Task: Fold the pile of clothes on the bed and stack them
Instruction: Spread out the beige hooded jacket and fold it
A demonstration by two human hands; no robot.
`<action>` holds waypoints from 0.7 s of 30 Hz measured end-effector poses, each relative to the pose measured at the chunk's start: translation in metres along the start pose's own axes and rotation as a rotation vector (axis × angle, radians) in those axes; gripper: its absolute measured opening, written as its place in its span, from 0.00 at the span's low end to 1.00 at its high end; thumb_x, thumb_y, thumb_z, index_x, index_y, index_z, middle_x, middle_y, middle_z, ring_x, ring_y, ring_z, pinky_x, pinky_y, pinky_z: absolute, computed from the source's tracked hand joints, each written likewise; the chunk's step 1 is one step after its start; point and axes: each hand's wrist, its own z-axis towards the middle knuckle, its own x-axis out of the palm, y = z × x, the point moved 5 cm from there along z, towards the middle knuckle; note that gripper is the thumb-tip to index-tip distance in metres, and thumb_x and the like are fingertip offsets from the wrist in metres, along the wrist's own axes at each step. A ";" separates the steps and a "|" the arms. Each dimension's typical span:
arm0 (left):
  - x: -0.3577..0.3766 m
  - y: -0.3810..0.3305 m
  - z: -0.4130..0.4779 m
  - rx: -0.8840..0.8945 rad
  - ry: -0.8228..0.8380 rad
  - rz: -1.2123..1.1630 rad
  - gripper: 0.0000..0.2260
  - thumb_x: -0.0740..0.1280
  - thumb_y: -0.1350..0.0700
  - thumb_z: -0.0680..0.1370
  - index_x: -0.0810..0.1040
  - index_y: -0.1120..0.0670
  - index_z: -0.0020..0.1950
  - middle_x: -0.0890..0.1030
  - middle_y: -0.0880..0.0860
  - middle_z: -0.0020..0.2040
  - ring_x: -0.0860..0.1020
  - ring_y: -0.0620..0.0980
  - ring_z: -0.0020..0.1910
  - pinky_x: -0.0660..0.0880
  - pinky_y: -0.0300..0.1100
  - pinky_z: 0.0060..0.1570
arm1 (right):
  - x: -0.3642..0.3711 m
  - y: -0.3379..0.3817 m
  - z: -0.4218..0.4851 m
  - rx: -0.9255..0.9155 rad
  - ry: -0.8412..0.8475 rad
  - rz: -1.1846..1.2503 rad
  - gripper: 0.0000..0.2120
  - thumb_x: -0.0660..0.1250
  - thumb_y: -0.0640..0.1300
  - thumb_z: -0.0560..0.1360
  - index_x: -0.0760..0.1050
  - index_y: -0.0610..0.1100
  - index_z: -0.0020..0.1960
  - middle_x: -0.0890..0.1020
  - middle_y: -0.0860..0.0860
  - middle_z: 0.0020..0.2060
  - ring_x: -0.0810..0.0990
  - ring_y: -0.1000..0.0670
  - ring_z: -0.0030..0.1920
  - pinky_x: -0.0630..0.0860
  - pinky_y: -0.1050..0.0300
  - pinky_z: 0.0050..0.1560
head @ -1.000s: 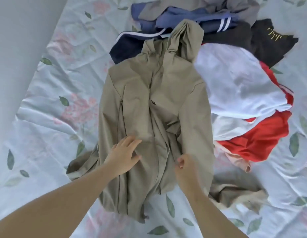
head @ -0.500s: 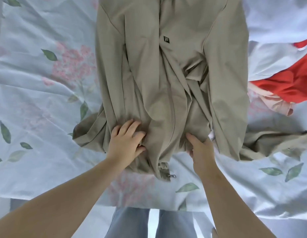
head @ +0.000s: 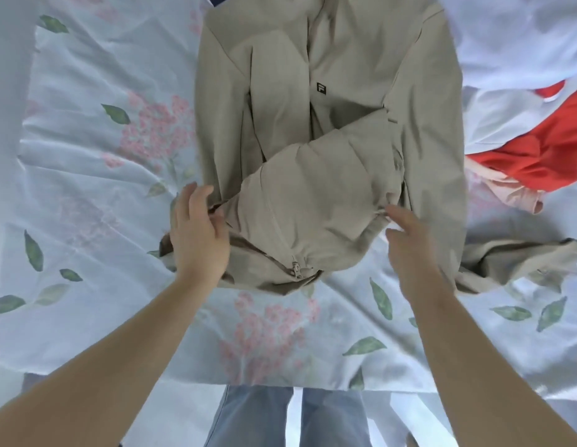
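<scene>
On bed (head: 87, 195), jacket (head: 313, 195) hem now folded up

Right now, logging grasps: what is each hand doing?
Left hand: open, touching the folded beige zip-up jacket.
Right hand: open, holding nothing.

Top edge cuts off the beige jacket (head: 329, 140), so collar/hood is out of view, & its chest logo (head: 321, 88) is too small to read. Only the back of the left hand (head: 197, 233) shows, hiding the hem fabric under it & whether it pinches; the right hand (head: 413, 253) is motion-blurred. The white garment (head: 522, 43) & red garment (head: 539, 150) run off the right edge, the jeans (head: 248, 421) off the btm.
</scene>
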 end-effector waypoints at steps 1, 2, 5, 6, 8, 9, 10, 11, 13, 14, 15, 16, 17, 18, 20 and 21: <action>0.001 -0.016 -0.010 0.111 -0.045 -0.038 0.16 0.59 0.57 0.78 0.71 0.60 0.64 0.70 0.61 0.67 0.66 0.58 0.67 0.63 0.50 0.64 | 0.006 -0.011 -0.003 -0.005 0.019 -0.091 0.26 0.53 0.29 0.74 0.72 0.51 0.64 0.76 0.56 0.47 0.76 0.55 0.43 0.70 0.73 0.41; 0.006 -0.032 -0.022 0.250 -0.026 -0.042 0.17 0.60 0.53 0.77 0.71 0.58 0.63 0.71 0.62 0.65 0.67 0.57 0.66 0.63 0.48 0.64 | 0.010 -0.021 -0.005 -0.037 0.054 -0.168 0.29 0.53 0.28 0.74 0.68 0.52 0.68 0.74 0.56 0.56 0.76 0.52 0.54 0.72 0.68 0.52; 0.049 -0.056 -0.057 0.546 0.323 0.128 0.26 0.61 0.40 0.74 0.66 0.48 0.70 0.65 0.60 0.72 0.60 0.63 0.72 0.60 0.57 0.68 | 0.018 -0.036 -0.003 -0.148 0.106 -0.442 0.38 0.58 0.27 0.71 0.57 0.55 0.75 0.59 0.55 0.74 0.62 0.48 0.72 0.63 0.47 0.70; 0.066 -0.052 -0.060 0.528 0.458 0.250 0.31 0.62 0.37 0.72 0.62 0.46 0.73 0.58 0.58 0.76 0.53 0.64 0.74 0.57 0.61 0.70 | 0.020 -0.038 0.000 -0.148 0.106 -0.535 0.40 0.60 0.28 0.71 0.54 0.56 0.75 0.55 0.55 0.75 0.60 0.47 0.73 0.62 0.45 0.70; 0.091 -0.038 -0.058 0.436 0.623 0.516 0.40 0.62 0.32 0.70 0.52 0.45 0.77 0.45 0.54 0.78 0.42 0.64 0.75 0.48 0.63 0.72 | 0.023 -0.039 0.008 -0.123 0.123 -0.705 0.41 0.64 0.33 0.72 0.49 0.58 0.76 0.50 0.53 0.77 0.57 0.44 0.73 0.61 0.43 0.70; 0.099 -0.032 -0.054 0.417 0.644 0.601 0.43 0.62 0.30 0.69 0.49 0.46 0.77 0.42 0.53 0.78 0.40 0.64 0.75 0.45 0.62 0.72 | 0.025 -0.040 0.013 -0.115 0.128 -0.780 0.41 0.66 0.36 0.73 0.49 0.59 0.76 0.49 0.53 0.77 0.56 0.42 0.73 0.61 0.42 0.69; 0.106 -0.028 -0.049 0.407 0.655 0.655 0.46 0.63 0.29 0.68 0.47 0.47 0.77 0.40 0.53 0.77 0.40 0.64 0.75 0.42 0.61 0.72 | 0.025 -0.039 0.018 -0.116 0.118 -0.842 0.39 0.66 0.38 0.74 0.50 0.59 0.76 0.50 0.51 0.77 0.56 0.41 0.72 0.61 0.42 0.68; 0.111 -0.025 -0.044 0.403 0.664 0.689 0.49 0.63 0.28 0.66 0.45 0.48 0.77 0.39 0.53 0.77 0.39 0.65 0.74 0.40 0.61 0.71 | 0.025 -0.037 0.024 -0.133 0.094 -0.884 0.36 0.66 0.40 0.74 0.54 0.58 0.75 0.53 0.50 0.76 0.57 0.40 0.71 0.62 0.41 0.67; 0.118 -0.021 -0.041 0.419 0.674 0.739 0.53 0.65 0.27 0.64 0.43 0.49 0.77 0.37 0.54 0.76 0.39 0.66 0.74 0.38 0.62 0.70 | 0.023 -0.028 0.033 -0.208 0.009 -0.874 0.23 0.65 0.40 0.74 0.68 0.52 0.68 0.62 0.48 0.71 0.62 0.40 0.67 0.63 0.44 0.66; 0.119 -0.021 -0.041 0.433 0.668 0.755 0.53 0.65 0.28 0.63 0.43 0.50 0.77 0.37 0.54 0.76 0.38 0.66 0.74 0.38 0.62 0.70 | 0.020 -0.024 0.036 -0.244 -0.037 -0.816 0.17 0.64 0.39 0.74 0.73 0.48 0.62 0.67 0.47 0.67 0.64 0.41 0.64 0.63 0.46 0.65; 0.118 -0.022 -0.042 0.450 0.651 0.755 0.52 0.65 0.29 0.64 0.44 0.50 0.77 0.37 0.54 0.76 0.39 0.66 0.74 0.38 0.62 0.70 | 0.017 -0.020 0.036 -0.277 -0.065 -0.740 0.11 0.64 0.38 0.74 0.76 0.44 0.57 0.71 0.47 0.63 0.66 0.41 0.62 0.64 0.46 0.63; 0.116 -0.022 -0.044 0.464 0.632 0.743 0.49 0.65 0.30 0.65 0.46 0.50 0.77 0.39 0.54 0.76 0.40 0.65 0.74 0.39 0.61 0.71 | 0.014 -0.017 0.034 -0.313 -0.079 -0.668 0.07 0.65 0.37 0.74 0.75 0.40 0.52 0.74 0.46 0.59 0.68 0.42 0.59 0.66 0.46 0.61; 0.113 -0.022 -0.045 0.475 0.620 0.722 0.46 0.65 0.33 0.67 0.49 0.50 0.77 0.41 0.54 0.77 0.41 0.65 0.75 0.40 0.60 0.71 | 0.009 -0.014 0.029 -0.350 -0.087 -0.610 0.04 0.66 0.37 0.74 0.74 0.38 0.48 0.76 0.46 0.52 0.69 0.42 0.56 0.67 0.46 0.58; 0.109 -0.022 -0.046 0.488 0.612 0.688 0.41 0.65 0.37 0.69 0.53 0.50 0.76 0.44 0.53 0.78 0.43 0.64 0.75 0.41 0.58 0.72 | 0.002 -0.011 0.022 -0.384 -0.101 -0.568 0.03 0.67 0.36 0.73 0.72 0.38 0.44 0.76 0.46 0.45 0.70 0.41 0.52 0.67 0.47 0.55; 0.097 -0.025 -0.052 0.545 0.590 0.591 0.29 0.65 0.47 0.74 0.63 0.51 0.73 0.53 0.52 0.77 0.50 0.63 0.75 0.48 0.56 0.72 | -0.017 -0.008 0.001 -0.444 -0.158 -0.535 0.05 0.67 0.33 0.70 0.71 0.38 0.40 0.73 0.47 0.35 0.70 0.42 0.43 0.66 0.47 0.51; 0.089 -0.028 -0.055 0.592 0.566 0.526 0.24 0.66 0.53 0.74 0.69 0.52 0.70 0.60 0.53 0.76 0.56 0.63 0.74 0.54 0.56 0.71 | -0.027 -0.008 -0.010 -0.460 -0.180 -0.538 0.05 0.67 0.32 0.68 0.71 0.37 0.39 0.71 0.47 0.33 0.68 0.43 0.40 0.66 0.47 0.49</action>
